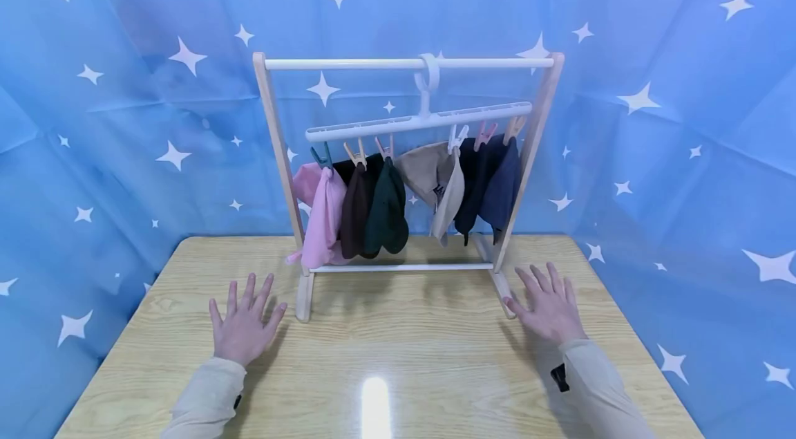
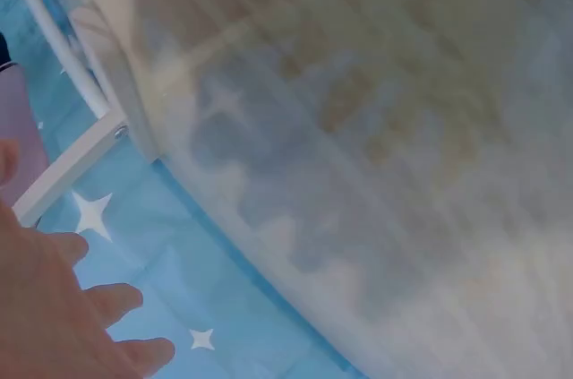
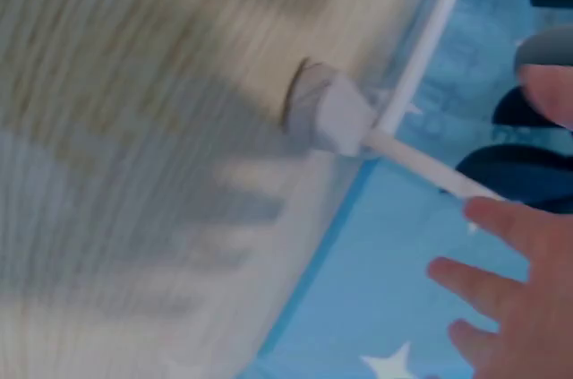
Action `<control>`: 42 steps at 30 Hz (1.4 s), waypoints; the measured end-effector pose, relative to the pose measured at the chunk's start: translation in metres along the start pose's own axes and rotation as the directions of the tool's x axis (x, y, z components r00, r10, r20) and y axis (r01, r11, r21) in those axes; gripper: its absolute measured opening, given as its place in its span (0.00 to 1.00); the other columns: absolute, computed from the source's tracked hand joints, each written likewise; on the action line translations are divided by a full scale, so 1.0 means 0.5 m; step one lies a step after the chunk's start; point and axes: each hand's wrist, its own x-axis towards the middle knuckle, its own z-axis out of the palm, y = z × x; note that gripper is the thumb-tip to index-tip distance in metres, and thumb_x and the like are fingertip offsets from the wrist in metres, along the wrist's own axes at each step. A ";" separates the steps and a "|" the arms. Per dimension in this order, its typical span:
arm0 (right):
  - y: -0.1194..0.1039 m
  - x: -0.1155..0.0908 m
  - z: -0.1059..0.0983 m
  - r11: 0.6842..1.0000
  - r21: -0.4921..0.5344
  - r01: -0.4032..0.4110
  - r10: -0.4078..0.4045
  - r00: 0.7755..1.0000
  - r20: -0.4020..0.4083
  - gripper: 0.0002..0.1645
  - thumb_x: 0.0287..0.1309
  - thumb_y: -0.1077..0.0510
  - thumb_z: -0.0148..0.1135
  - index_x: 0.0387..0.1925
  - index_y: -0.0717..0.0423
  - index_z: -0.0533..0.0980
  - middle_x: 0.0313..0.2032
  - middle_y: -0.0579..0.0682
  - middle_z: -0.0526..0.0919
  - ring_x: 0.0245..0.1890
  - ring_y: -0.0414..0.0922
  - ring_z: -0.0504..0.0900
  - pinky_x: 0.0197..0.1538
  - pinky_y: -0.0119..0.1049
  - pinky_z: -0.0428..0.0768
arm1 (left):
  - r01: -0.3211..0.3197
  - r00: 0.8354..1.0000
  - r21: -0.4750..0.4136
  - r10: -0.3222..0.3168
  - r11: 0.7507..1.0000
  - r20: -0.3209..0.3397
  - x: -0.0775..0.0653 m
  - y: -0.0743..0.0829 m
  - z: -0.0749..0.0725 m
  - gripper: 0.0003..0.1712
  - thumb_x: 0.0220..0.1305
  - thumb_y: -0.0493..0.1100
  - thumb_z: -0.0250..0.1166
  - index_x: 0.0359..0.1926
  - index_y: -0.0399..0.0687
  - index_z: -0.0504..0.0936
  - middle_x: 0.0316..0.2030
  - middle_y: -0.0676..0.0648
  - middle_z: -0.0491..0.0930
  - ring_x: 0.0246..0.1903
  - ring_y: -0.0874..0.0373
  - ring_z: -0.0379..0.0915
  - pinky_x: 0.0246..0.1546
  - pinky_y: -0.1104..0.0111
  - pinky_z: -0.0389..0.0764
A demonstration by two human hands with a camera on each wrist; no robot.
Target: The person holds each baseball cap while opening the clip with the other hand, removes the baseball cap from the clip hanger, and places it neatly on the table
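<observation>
We log left hand (image 1: pixel 242 330) and right hand (image 1: pixel 550 309) stretched forward, palm-down above the table (image 1: pixel 429 335), fingers splayed wide. Wooden rack (image 1: pixel 278 148) stands just beyond, between them; cloths (image 1: pixel 387 214) clipped beneath its tilted hanger (image 1: pixel 385 126).

Along the white hanger (image 1: pixel 379 126), from its left end, a pink cloth (image 1: pixel 325 218), a brown cloth (image 1: pixel 354 214), a dark green cloth (image 1: pixel 387 211), a beige cloth (image 1: pixel 423 166) with dark markings, a black cloth (image 1: pixel 472 183) and a navy cloth (image 1: pixel 502 187) are showing under teal, tan, pink, white, pink and tan pegs (image 1: pixel 456 143). White stars (image 1: pixel 188 57) are dotting the blue curtain (image 1: pixel 149 100) beyond the pale wood-grained desk (image 1: pixel 311 377).
</observation>
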 end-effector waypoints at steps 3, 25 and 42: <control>-0.017 0.001 -0.014 1.000 0.010 0.026 -0.025 0.998 -0.058 0.32 0.62 0.47 0.59 0.61 0.63 0.70 0.55 0.68 0.74 0.54 0.65 0.72 0.55 0.61 0.67 | -0.011 1.000 -0.054 0.010 0.998 -0.005 0.005 0.006 -0.020 0.40 0.71 0.65 0.43 0.76 0.52 0.50 0.72 0.33 0.46 0.70 0.30 0.32 0.59 0.34 0.24; -0.218 0.032 -0.100 0.959 0.129 0.254 -0.229 0.956 -0.181 0.06 0.59 0.61 0.61 0.35 0.52 0.83 0.27 0.42 0.84 0.10 0.30 0.62 0.16 0.32 0.64 | -0.256 0.964 -0.491 0.180 0.833 -0.197 0.161 0.191 -0.178 0.29 0.74 0.51 0.50 0.67 0.38 0.65 0.61 0.33 0.70 0.57 0.38 0.70 0.56 0.49 0.69; -0.313 0.093 -0.131 0.865 0.167 0.472 -0.445 0.878 -0.175 0.05 0.60 0.62 0.62 0.34 0.52 0.83 0.31 0.45 0.86 0.20 0.34 0.77 0.22 0.30 0.72 | -0.301 0.954 -0.651 0.224 0.696 -0.202 0.195 0.229 -0.178 0.17 0.68 0.32 0.55 0.56 0.31 0.72 0.47 0.32 0.78 0.43 0.43 0.77 0.45 0.55 0.76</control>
